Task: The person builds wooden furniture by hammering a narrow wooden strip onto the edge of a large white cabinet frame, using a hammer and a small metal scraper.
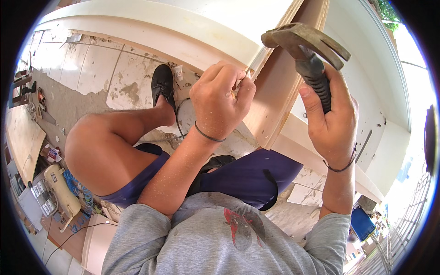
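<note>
My right hand [336, 121] is wrapped round the black ribbed grip of a claw hammer [305, 43]. The worn metal head is raised above the wooden cabinet-like piece, its claw pointing right. Closed in a pinch, my left hand [222, 98] is beside the raw edge of a plywood board [278, 103]. A thin nail [249, 72] seems to stick out past its fingertips; most of it is hidden by the fingers. A long white panel [183, 32] meets the plywood just beyond this hand.
My bent leg [107, 146] is at the left, over dirty floor tiles [133, 80]. A cable [181, 121] runs near my shoe [162, 85]. At the far left are a beige machine [62, 190] and a coiled blue hose [78, 197]. A blue container [362, 224] stands at lower right.
</note>
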Available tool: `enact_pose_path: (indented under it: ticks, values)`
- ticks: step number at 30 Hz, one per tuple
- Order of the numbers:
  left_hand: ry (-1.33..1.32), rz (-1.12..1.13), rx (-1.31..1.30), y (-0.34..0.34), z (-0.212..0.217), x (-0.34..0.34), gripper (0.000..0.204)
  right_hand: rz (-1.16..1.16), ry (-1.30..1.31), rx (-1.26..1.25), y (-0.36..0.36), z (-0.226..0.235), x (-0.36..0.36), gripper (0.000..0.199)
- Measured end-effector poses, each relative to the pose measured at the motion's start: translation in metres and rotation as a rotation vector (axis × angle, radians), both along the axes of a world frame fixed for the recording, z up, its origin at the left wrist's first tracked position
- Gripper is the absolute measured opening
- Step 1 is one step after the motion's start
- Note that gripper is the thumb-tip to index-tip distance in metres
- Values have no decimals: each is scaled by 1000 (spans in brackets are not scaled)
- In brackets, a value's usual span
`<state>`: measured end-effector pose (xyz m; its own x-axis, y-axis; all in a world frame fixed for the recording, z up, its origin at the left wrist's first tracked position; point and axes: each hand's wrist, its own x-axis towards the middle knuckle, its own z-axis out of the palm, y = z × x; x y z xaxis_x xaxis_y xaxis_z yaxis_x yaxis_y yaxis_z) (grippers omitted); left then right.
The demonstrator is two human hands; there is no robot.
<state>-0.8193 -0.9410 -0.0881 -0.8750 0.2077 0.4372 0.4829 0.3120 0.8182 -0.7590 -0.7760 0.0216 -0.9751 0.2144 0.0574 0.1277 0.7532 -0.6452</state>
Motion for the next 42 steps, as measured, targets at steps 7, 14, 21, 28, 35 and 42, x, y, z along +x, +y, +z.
enact_pose_path:
  ticks: [7,14,21,28,35,42]
  values:
    - [31,27,-9,3,0,0,12,75,-31,94,1,-10,-1,30]
    - [-16,22,-12,0,0,0,13,48,82,101,-5,-7,3,31]
    - [23,10,-22,1,1,-1,12,88,7,82,-1,-9,5,33]
    - [13,-14,-19,-1,2,-1,12,133,16,185,-3,-15,5,31]
    - [15,-10,-23,-1,2,-2,11,61,173,94,-5,0,8,37]
    - [-34,22,-40,0,3,-1,12,96,72,100,-1,-1,0,32]
